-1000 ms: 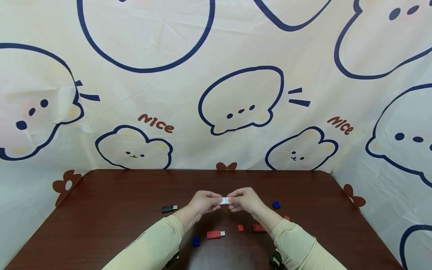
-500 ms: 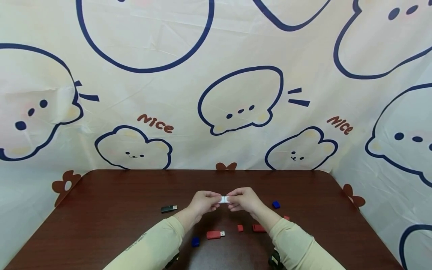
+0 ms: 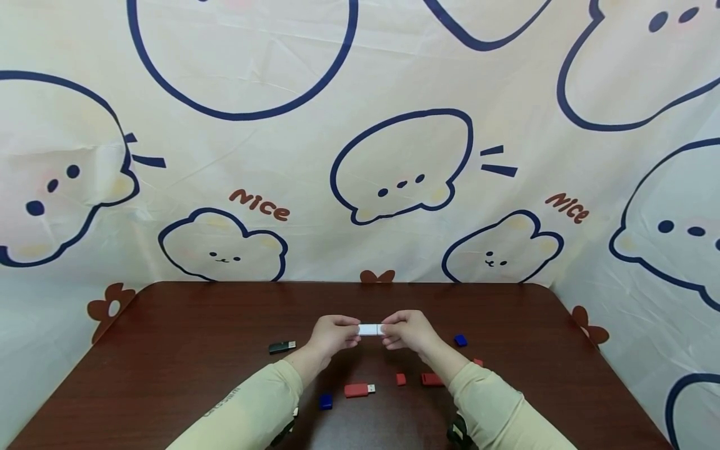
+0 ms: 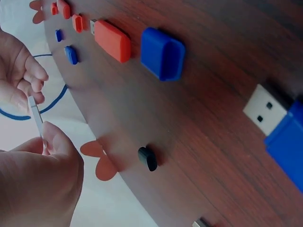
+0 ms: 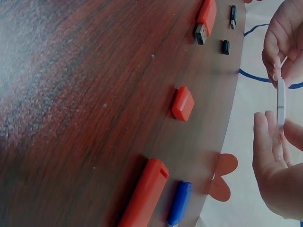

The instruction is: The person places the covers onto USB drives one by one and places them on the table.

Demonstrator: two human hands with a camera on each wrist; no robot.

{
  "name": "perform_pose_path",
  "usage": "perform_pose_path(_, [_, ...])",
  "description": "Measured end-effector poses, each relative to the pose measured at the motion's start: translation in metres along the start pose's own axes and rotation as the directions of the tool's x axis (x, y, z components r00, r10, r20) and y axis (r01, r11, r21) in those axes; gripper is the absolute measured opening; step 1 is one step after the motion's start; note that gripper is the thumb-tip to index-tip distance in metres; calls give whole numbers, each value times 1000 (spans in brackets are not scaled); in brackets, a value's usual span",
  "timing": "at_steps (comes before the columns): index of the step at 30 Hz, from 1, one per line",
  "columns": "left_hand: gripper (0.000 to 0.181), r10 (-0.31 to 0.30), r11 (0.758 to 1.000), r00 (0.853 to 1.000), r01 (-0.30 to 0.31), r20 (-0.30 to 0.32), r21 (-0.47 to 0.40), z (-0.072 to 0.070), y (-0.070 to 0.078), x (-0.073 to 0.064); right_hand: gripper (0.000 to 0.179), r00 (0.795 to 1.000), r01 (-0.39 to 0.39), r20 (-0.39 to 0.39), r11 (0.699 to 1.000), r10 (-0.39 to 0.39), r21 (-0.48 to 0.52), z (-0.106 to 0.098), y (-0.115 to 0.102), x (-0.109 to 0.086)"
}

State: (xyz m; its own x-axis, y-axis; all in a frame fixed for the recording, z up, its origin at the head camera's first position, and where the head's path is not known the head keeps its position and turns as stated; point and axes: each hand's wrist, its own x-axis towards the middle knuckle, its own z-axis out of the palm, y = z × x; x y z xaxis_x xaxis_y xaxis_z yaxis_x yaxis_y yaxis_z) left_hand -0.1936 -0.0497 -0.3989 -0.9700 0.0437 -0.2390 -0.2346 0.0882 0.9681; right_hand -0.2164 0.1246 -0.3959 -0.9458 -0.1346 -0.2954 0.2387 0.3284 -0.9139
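Observation:
Both hands hold one white USB stick (image 3: 369, 329) level above the table's far half. My left hand (image 3: 330, 337) pinches its left end between thumb and fingers. My right hand (image 3: 412, 330) pinches the right end, where a thin seam (image 5: 280, 107) crosses the white body. Between the fingertips most of the stick is exposed; its two ends are covered. On the table below lie a red USB stick (image 3: 357, 391) with bare metal plug, a small red cap (image 3: 400, 379) and a blue cap (image 3: 326, 401).
A black USB stick (image 3: 280, 348) lies left, and a black cap (image 4: 147, 159) shows in the left wrist view. A blue USB stick (image 4: 291, 137) is close to the left wrist camera. Right lie another red stick (image 3: 430, 379) and a blue piece (image 3: 460, 340). Patterned cloth hangs behind.
My left hand has slid slightly left along the white stick, so more of it shows between the hands. Both hands have risen a little. The pieces on the table stay put.

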Motion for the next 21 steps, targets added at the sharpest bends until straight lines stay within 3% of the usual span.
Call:
perform_pose_path(8, [22, 9, 1000, 999, -8, -36, 27, 4, -3, -2, 16, 996, 55, -58, 993, -61, -103, 6, 6, 3])
perform_pose_path(12, [24, 17, 997, 999, -14, -37, 82, 6, -4, -3, 13, 994, 66, -73, 988, -77, -143, 9, 8, 6])
perform_pose_path(14, [23, 53, 988, 998, -48, -30, 144, 6, -4, -2, 12, 994, 69, -68, 987, -80, -147, 9, 8, 7])
perform_pose_path(17, [19, 159, 937, 987, -149, -5, 316, 5, -7, 0, 12, 996, 57, -55, 986, -67, -158, 10, 6, 6])
perform_pose_path(21, [16, 329, 806, 943, -305, 44, 507, 3, -13, 4, 12, 998, 46, -26, 984, -51, -170, 10, 6, 7])
